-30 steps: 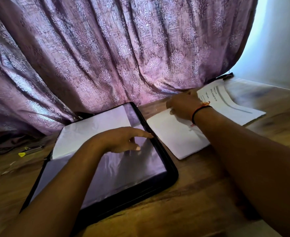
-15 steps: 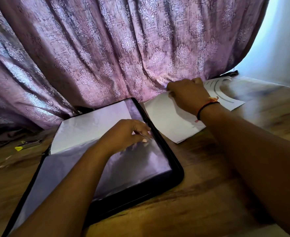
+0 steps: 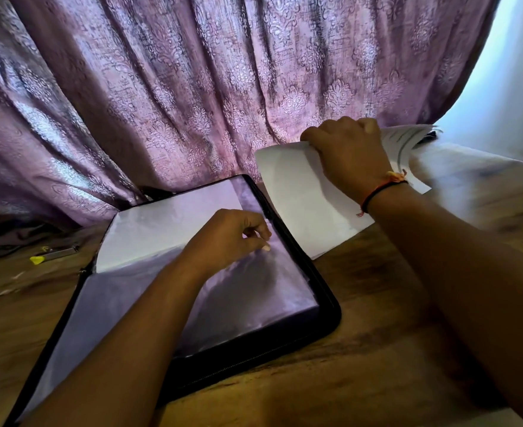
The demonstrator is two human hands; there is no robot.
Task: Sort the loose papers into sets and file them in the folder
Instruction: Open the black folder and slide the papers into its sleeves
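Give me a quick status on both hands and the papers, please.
Left hand pinches clear sleeve in folder. Right hand grips paper stack, far edge raised. Nothing between stack and folder.

Two bare arms out over the work, both hands closed.
The left forearm comes in from 7 o'clock and runs up toward 1 o'clock, wrist straight, ending in the left hand near the middle. Its knuckles face up, fingers curled under, and thumb and forefinger meet in a pinch on the clear sleeve. The right forearm enters from 4 o'clock and reaches toward 11 o'clock, higher and farther out. The right hand, at 1 o'clock, shows its back, fingers hooked over the far edge of the papers and gripping them.
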